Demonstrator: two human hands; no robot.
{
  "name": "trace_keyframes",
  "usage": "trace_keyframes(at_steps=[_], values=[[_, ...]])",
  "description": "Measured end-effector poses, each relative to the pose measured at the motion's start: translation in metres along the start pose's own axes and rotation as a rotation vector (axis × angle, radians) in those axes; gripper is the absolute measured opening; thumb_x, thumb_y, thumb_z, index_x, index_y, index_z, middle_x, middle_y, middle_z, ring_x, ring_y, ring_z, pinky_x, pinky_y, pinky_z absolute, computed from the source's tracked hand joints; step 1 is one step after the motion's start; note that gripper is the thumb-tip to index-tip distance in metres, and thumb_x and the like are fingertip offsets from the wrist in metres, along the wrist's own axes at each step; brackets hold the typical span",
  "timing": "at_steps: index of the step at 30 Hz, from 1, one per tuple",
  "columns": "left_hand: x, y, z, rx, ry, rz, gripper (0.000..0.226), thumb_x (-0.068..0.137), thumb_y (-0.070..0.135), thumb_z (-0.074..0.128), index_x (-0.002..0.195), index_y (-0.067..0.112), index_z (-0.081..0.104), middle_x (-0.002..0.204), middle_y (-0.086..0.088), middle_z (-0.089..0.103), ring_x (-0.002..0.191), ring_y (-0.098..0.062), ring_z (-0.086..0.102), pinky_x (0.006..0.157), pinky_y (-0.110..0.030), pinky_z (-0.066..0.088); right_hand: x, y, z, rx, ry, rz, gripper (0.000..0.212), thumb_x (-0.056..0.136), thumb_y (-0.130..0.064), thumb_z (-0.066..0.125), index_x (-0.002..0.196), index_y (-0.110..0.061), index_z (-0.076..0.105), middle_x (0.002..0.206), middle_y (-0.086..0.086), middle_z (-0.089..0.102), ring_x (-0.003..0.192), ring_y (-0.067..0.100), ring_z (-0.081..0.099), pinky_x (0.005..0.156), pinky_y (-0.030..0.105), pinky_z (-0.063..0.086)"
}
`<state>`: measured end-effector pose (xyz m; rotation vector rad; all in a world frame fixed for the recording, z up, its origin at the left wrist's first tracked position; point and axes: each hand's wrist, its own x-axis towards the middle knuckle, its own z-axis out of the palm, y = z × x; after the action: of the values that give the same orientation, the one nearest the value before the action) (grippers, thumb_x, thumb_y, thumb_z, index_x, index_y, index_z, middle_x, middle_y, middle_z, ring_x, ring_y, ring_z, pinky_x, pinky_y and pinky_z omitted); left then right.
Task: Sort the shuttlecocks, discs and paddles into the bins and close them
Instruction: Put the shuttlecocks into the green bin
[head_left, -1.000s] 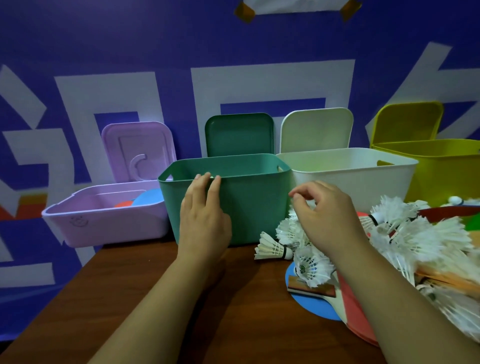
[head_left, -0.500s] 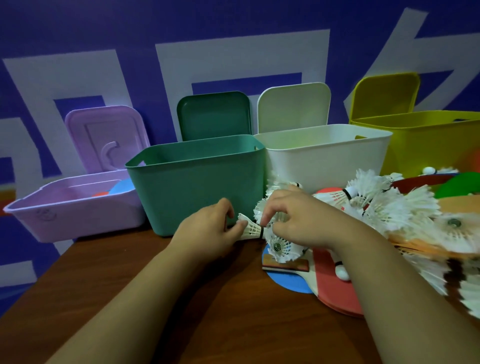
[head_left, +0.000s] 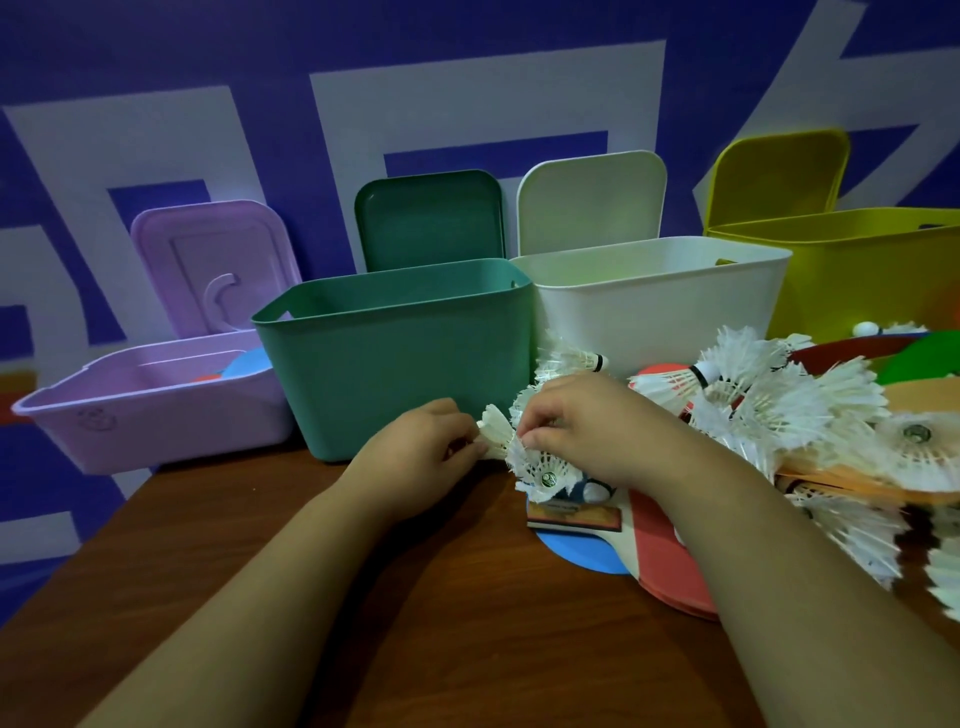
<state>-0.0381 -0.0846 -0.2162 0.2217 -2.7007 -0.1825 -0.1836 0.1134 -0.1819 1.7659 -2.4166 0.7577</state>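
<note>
My left hand (head_left: 415, 447) pinches a white shuttlecock (head_left: 493, 428) just in front of the green bin (head_left: 405, 358). My right hand (head_left: 587, 421) grips another shuttlecock (head_left: 543, 467) right beside it, at the left end of a big heap of white shuttlecocks (head_left: 779, 410). Under the heap lie a blue disc (head_left: 582, 553) and a red paddle (head_left: 665, 566) with a wooden handle. The white bin (head_left: 660, 301), the yellow bin (head_left: 872, 270) and the purple bin (head_left: 156, 410) stand open in a row with the green one.
Each bin's lid leans up against the blue and white wall behind it. The purple bin holds a blue disc (head_left: 244, 364) and something orange. More paddles, red and green, lie at the far right. The brown table (head_left: 363, 623) drops off at its left edge.
My left hand came down from the green bin's front wall and took hold of a shuttlecock. My right hand dropped lower into the heap and closed on one too.
</note>
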Motion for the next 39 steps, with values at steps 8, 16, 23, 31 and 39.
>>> trace_keyframes(at_steps=[8,16,23,31,39], values=[[-0.004,0.010,-0.026,0.092,0.272,0.102,0.014,0.102,0.041,0.059,0.106,0.031,0.068,0.102,0.015,0.049,0.082,-0.010,0.056,0.066,-0.039,0.055,-0.004,-0.010,-0.004,0.336,0.394,0.065,0.021,0.099,-0.026,0.072,0.117,-0.036,0.076,0.091,-0.013,0.069,0.075,-0.003,0.061,0.073,0.023,0.051],[-0.010,0.012,-0.050,0.170,0.694,0.099,0.012,0.102,0.029,0.067,0.106,0.020,0.073,0.093,0.005,0.065,0.075,-0.018,0.060,0.056,-0.036,0.051,-0.007,-0.021,0.000,0.488,0.553,0.179,0.024,0.102,-0.008,0.056,0.090,-0.027,0.062,0.095,-0.004,0.069,0.069,0.003,0.074,0.056,0.022,0.054],[-0.009,0.002,-0.066,0.155,0.969,-0.004,0.014,0.105,0.026,0.066,0.110,0.018,0.077,0.096,0.003,0.071,0.077,-0.018,0.066,0.061,-0.037,0.052,-0.002,-0.025,0.010,0.542,0.559,0.195,0.026,0.106,-0.012,0.055,0.106,-0.027,0.075,0.112,-0.011,0.071,0.087,-0.001,0.074,0.054,0.010,0.047],[-0.010,-0.056,-0.079,0.113,0.959,-0.315,0.027,0.109,0.029,0.055,0.127,0.015,0.069,0.115,-0.007,0.068,0.099,-0.029,0.064,0.078,-0.044,0.056,0.008,-0.048,0.025,0.597,0.533,0.153,0.023,0.105,-0.024,0.059,0.122,-0.031,0.073,0.119,-0.019,0.066,0.104,0.003,0.070,0.085,0.035,0.063],[-0.012,-0.057,-0.065,0.078,0.863,-0.430,0.044,0.098,0.015,0.060,0.142,0.017,0.055,0.127,-0.005,0.057,0.103,-0.028,0.059,0.077,-0.044,0.052,0.018,-0.062,0.017,0.690,0.539,0.136,0.034,0.101,-0.021,0.069,0.134,-0.031,0.068,0.127,-0.017,0.066,0.114,-0.011,0.063,0.095,0.017,0.054]])
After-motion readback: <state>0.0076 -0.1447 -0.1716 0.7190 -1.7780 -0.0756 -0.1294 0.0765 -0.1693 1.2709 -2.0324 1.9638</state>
